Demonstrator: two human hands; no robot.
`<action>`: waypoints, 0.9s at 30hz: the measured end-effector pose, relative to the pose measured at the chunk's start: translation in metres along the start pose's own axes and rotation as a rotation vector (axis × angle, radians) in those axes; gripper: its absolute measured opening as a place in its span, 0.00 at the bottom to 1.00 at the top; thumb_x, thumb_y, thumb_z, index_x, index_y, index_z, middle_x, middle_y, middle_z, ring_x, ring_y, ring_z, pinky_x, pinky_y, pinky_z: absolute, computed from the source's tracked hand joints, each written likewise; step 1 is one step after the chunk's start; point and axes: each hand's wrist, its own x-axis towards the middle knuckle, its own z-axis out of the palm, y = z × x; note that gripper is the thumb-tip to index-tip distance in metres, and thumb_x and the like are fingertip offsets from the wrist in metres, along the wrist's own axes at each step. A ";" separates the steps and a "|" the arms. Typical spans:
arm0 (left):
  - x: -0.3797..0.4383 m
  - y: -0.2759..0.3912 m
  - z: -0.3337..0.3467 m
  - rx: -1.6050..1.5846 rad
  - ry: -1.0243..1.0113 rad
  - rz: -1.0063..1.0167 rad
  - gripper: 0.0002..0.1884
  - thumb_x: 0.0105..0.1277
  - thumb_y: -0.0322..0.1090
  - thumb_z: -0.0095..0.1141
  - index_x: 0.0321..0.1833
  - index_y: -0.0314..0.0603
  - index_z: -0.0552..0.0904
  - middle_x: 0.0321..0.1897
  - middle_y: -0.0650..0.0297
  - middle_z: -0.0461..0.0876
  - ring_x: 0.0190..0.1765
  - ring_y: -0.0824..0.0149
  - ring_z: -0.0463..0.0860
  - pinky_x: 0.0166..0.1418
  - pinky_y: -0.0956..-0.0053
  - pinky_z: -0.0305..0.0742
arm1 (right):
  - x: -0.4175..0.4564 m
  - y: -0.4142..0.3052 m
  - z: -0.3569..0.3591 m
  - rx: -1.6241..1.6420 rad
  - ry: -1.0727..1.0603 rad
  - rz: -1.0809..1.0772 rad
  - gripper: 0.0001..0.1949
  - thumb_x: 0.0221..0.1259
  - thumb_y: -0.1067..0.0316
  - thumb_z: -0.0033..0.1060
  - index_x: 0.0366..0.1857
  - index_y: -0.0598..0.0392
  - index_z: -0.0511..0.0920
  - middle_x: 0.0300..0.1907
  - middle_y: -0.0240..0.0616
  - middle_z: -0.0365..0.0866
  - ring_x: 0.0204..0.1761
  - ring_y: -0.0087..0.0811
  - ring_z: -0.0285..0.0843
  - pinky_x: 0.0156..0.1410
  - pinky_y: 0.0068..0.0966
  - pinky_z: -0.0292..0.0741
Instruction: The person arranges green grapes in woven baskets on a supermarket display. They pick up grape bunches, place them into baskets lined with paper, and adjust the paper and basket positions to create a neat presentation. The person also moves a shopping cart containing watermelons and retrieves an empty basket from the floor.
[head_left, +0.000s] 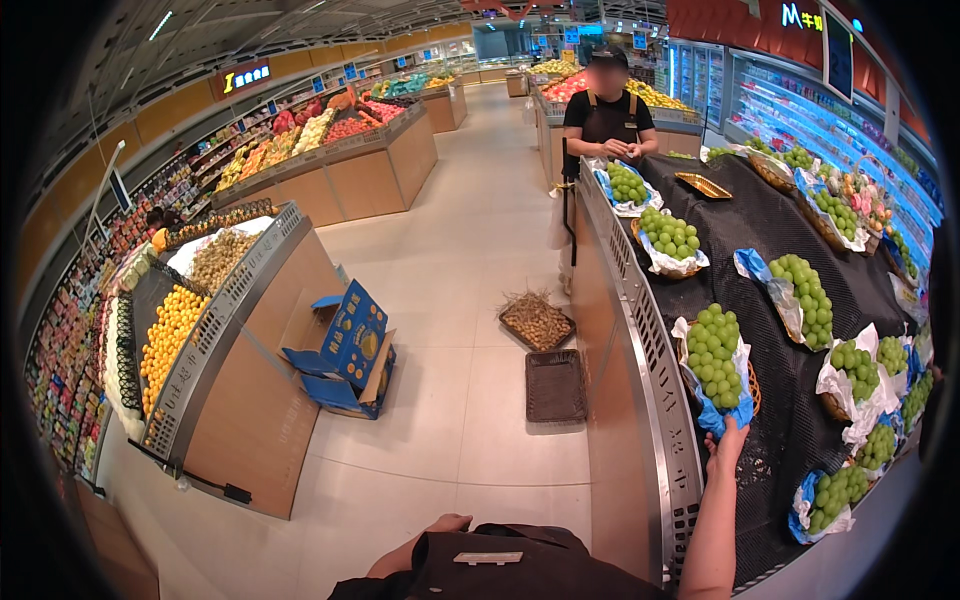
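My right hand (726, 448) is at the near end of a wicker basket (754, 386) of green grapes (715, 356), lined with white and blue paper. Its fingers touch the blue paper (724, 416) and are partly hidden under it, so whether they grip cannot be told. The basket lies on the black mat (765, 465) of the sloped display stand, close to its metal rail. My left hand (450, 523) hangs low in front of my body, over the floor, its fingers curled; nothing can be made out in it. More grapes in a paper-lined basket (802, 300) lie to the right.
Behind the stand's far end is a person in an apron (611, 112), hands together. A gold tray (703, 186) lies on the mat. On the floor are a black crate (556, 386), a tray of small brown fruit (536, 322) and a blue cardboard box (349, 337). Left is another fruit stand (251, 375).
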 end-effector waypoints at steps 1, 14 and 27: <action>0.003 -0.003 0.000 -0.001 0.000 0.012 0.22 0.63 0.51 0.56 0.30 0.33 0.83 0.24 0.64 0.80 0.29 0.71 0.74 0.33 0.71 0.69 | 0.000 0.000 0.000 0.000 -0.003 0.003 0.23 0.60 0.59 0.49 0.59 0.49 0.61 0.37 0.37 0.73 0.22 0.26 0.70 0.25 0.21 0.69; -0.003 0.015 0.001 -0.061 0.018 -0.068 0.22 0.64 0.51 0.55 0.33 0.33 0.83 0.25 0.64 0.80 0.29 0.71 0.75 0.34 0.72 0.70 | 0.006 0.004 -0.004 0.003 -0.003 0.017 0.24 0.62 0.60 0.48 0.62 0.49 0.58 0.38 0.38 0.74 0.22 0.26 0.70 0.25 0.20 0.69; 0.010 0.006 -0.002 -0.043 0.017 -0.091 0.22 0.64 0.51 0.56 0.32 0.33 0.83 0.24 0.65 0.80 0.28 0.71 0.74 0.33 0.71 0.70 | 0.010 0.005 -0.005 -0.041 -0.004 0.042 0.30 0.65 0.59 0.47 0.69 0.50 0.50 0.42 0.40 0.73 0.25 0.27 0.72 0.27 0.23 0.69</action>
